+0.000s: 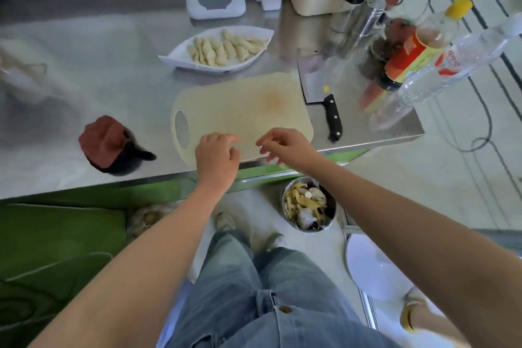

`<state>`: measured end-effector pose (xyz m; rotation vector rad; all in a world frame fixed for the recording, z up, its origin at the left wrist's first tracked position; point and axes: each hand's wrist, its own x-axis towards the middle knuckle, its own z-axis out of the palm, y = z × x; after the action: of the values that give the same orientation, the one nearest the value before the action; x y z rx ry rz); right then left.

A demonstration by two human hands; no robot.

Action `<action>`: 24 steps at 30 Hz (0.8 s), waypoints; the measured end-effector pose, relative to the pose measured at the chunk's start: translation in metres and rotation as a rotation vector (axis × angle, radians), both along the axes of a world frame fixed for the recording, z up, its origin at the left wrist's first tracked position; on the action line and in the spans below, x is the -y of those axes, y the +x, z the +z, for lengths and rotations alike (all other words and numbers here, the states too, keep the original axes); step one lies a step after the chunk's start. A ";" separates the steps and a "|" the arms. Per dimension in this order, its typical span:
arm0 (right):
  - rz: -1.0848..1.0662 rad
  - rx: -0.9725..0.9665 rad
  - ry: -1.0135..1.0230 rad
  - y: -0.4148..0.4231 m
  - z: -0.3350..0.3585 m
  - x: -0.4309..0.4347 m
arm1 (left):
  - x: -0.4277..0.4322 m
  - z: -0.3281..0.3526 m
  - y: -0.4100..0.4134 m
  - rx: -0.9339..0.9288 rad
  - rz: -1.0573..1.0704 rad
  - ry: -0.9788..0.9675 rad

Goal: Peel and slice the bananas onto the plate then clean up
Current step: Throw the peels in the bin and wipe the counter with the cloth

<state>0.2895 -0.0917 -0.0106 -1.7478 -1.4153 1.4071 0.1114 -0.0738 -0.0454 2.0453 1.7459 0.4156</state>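
Slicing looks done: banana slices [223, 49] on plate [173, 61] just behind cutting board [240, 104]; peels [296, 200] in bin [334, 207] on floor below board's near edge. Step now, imo, is board cleanup. Take board by near edge w/ both hands, lift flat, stay clear of cleaver [333, 114] just right of it. L hand [217, 155] & R hand [285, 144] over board's near edge, fingers loosely curled, nothing held; contact w/ board unclear.

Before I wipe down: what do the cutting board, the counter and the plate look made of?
Cutting board: likely plastic, matte beige, moulded handle hole, orange stain. Counter: stainless steel by its look, brushed and reflective. Plate: glossy white, ceramic or melamine; cannot tell which.
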 end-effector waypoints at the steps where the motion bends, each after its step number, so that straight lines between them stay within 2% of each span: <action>1: 0.044 0.033 0.040 -0.012 -0.001 -0.008 | -0.004 0.001 -0.014 -0.013 0.057 0.016; 6: 0.279 0.308 0.202 -0.061 -0.016 -0.049 | -0.024 0.008 -0.089 -0.196 0.447 0.109; 10: 0.327 0.603 0.175 -0.082 -0.031 -0.071 | -0.045 0.007 -0.139 -0.213 0.709 -0.046; 14: 0.334 0.844 0.225 -0.090 -0.037 -0.080 | -0.062 -0.003 -0.166 -0.141 0.742 -0.272; 18: 0.258 0.876 0.260 -0.094 -0.040 -0.085 | -0.065 -0.008 -0.173 -0.217 0.568 -0.170; 22: 0.157 0.835 0.269 -0.100 -0.045 -0.086 | -0.074 0.001 -0.174 0.085 0.654 -0.146; 24: 0.076 0.700 0.309 -0.105 -0.044 -0.089 | -0.076 0.010 -0.160 0.243 0.682 -0.118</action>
<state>0.1845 -0.0030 -0.0543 -2.0766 -1.9350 0.5523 -0.0486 0.0025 -0.0359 1.2096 2.2044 0.7044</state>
